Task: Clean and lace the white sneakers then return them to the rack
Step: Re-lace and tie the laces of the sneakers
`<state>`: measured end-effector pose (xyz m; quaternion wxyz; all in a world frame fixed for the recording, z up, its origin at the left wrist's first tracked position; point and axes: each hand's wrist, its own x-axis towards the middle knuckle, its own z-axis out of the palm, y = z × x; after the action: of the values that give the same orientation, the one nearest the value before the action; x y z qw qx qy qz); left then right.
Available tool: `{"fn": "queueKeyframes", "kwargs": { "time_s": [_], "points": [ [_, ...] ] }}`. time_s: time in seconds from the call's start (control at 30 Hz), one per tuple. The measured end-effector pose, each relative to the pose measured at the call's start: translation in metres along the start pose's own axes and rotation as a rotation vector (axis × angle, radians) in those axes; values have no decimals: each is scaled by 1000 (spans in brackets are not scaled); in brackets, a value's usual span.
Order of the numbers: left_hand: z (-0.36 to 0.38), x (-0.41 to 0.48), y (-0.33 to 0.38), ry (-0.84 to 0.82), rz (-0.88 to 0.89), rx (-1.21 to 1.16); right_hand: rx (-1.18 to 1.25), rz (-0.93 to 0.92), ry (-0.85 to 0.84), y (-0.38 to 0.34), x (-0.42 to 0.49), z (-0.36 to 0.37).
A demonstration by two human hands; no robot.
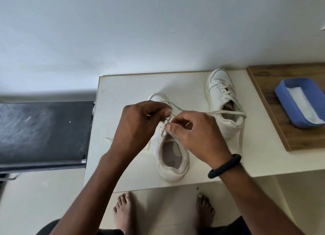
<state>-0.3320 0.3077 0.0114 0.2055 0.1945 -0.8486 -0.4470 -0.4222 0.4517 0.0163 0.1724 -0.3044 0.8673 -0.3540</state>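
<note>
Near white leather low-top sneaker [168,146] lies upright, heel toward viewer, half laced, its flat white lace [226,113] trailing across the laced far sneaker [222,101] beside it

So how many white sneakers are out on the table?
2. One sneaker sits at the near table edge under both hands; the other sneaker stands farther back to the right, beside the wooden board. None seem hidden.

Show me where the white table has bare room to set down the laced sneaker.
Free: the far-left stretch of the white table, beyond the near sneaker, and the near-right corner below the wooden board. Crowded: the middle, with both hands and the far sneaker.
</note>
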Motion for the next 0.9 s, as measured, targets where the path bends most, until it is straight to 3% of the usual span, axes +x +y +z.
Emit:
{"fn": "queueKeyframes", "kwargs": {
  "time_s": [0.23, 0.37, 0.47, 0.63, 0.8, 0.9],
  "points": [
    [-5, -2, 5, 17, -167, -64, -20, -149, 225, 2, 3, 20],
    [-9, -3, -5, -138, -251, 6, 345, -93, 210, -2, 6, 14],
    [-9, -7, -5, -306, -200, 83, 634, -112, 199, -7, 10, 4],
    [-5, -10, -5, -298, -83, 88, 859, -131, 212, -19, 8, -14],
    [0, -11, -7, -230, -7, 184, 861, -144, 256, -18, 11, -15],
    [-2, -8, -12, -190, -28, 177, 608, -5, 265, 2, 20, -9]
  ]
}}
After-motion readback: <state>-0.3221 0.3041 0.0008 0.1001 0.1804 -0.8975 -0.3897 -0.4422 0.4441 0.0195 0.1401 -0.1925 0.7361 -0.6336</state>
